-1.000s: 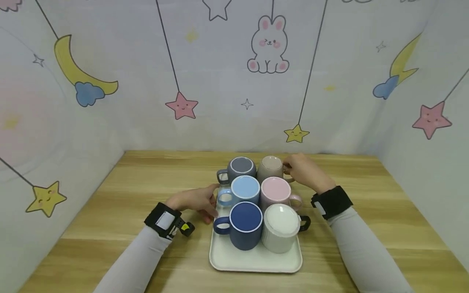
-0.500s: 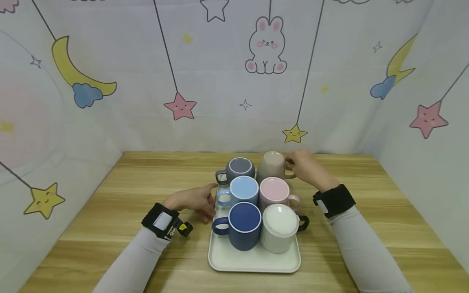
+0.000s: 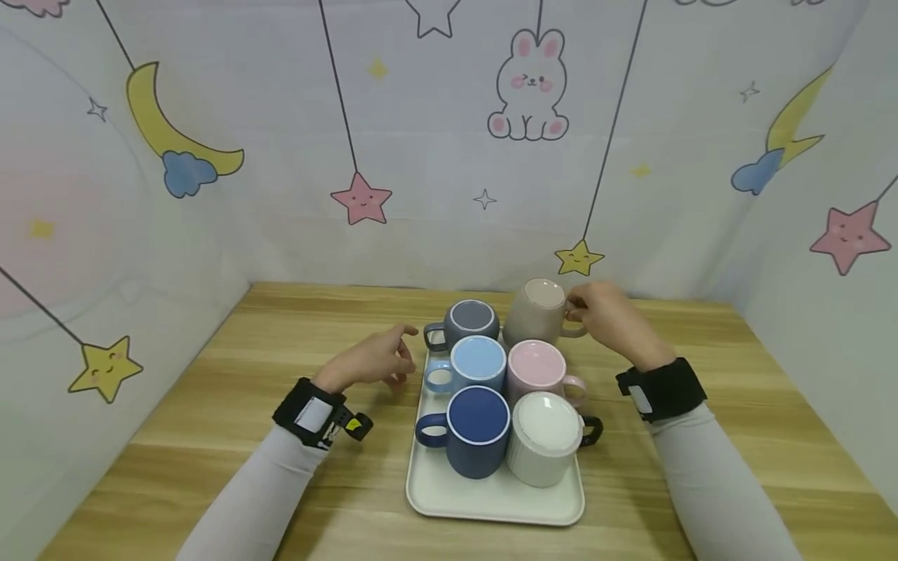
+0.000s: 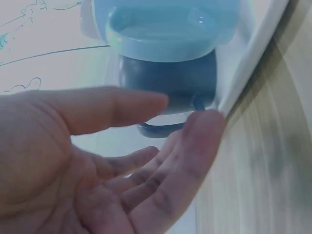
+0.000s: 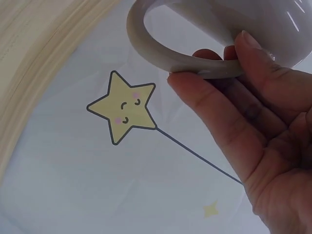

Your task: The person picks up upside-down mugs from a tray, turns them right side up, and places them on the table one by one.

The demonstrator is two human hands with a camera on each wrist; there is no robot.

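At the far right corner of a white tray [image 3: 491, 502], my right hand [image 3: 613, 323] pinches the handle of a beige mug [image 3: 533, 312]. That mug is upside down, a bit tilted, and looks raised at the tray's back. In the right wrist view its handle [image 5: 195, 66] sits between thumb and fingers. My left hand [image 3: 372, 358] is off the tray's left side, fingers apart and loosely bent, holding nothing. Nearest to it are the grey mug [image 3: 471, 321] and the light blue mug [image 3: 479, 362]; in the left wrist view the grey mug [image 4: 168, 83] shows beyond the thumb.
Also upside down on the tray are a pink mug [image 3: 536, 366], a navy mug [image 3: 479, 428] and a white ribbed mug [image 3: 543, 440] with a black handle. The tray lies on a wooden table [image 3: 337, 483]. A printed cloth wall [image 3: 435, 241] stands behind.
My right hand has lifted the beige mug upward and slightly tilted it. The left hand has moved from the tray's left edge, up and away from it. The view shifts slightly.
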